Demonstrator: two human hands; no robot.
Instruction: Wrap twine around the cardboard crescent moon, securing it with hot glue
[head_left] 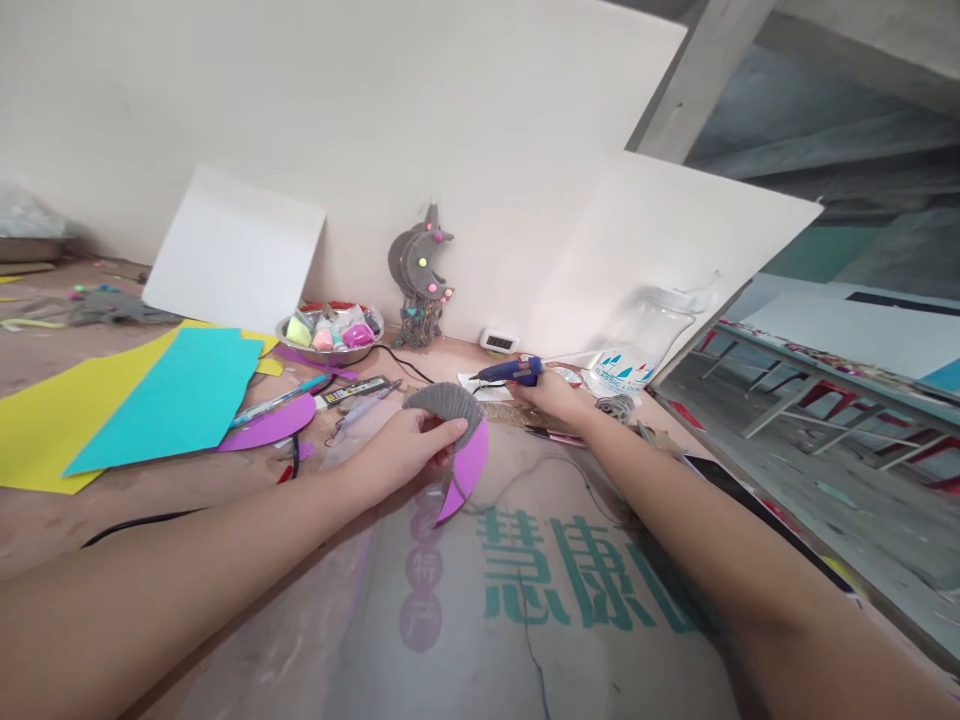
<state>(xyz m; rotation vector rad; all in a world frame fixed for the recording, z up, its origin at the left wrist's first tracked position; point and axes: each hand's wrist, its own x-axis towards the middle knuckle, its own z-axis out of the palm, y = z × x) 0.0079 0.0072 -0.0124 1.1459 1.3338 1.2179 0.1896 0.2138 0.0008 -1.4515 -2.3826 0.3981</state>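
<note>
My left hand (409, 445) pinches a purple crescent (471, 465) over the plastic-covered table. Its upper part is wound with grey yarn (450, 402); the lower tip is bare purple. A loose strand runs from it across the plastic to the right. Farther back, my right hand (553, 395) is closed around a blue hot glue gun (517, 371), whose nozzle points left above a small white paper (487, 388). The fingers on the handle are partly hidden. A bundle of grey yarn (616, 407) lies to the right of this hand.
Turquoise (169, 395) and yellow sheets (45, 430) lie at left, near a metal bowl (330, 350) of colourful packets. A decorated grey moon (420, 265) stands against the wall, beside a small digital clock (499, 340). A clear plastic container (637, 340) is at right; black cord crosses the table.
</note>
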